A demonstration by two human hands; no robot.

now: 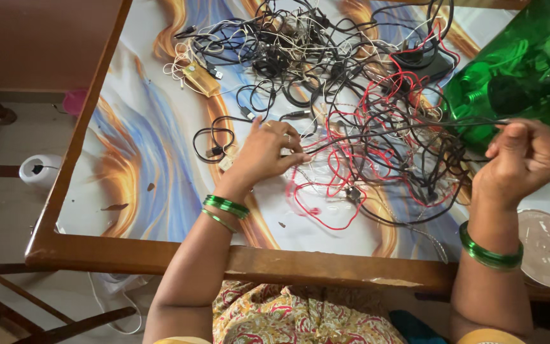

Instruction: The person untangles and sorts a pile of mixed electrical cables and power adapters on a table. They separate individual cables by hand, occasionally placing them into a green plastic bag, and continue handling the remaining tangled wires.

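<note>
A big tangle of black, red and white cables lies on a table with a swirled blue and orange top. My left hand rests on the table at the tangle's left edge, fingers bent onto thin wires there. My right hand is raised at the right side, its fingers pinched on a black cable that runs taut back into the tangle. Green bangles circle both wrists.
A green plastic bag sits at the table's far right. A clear round lid lies by my right wrist. A small yellow device lies among white wires at the upper left. The wooden table frame runs along the front; a white round object stands on the floor.
</note>
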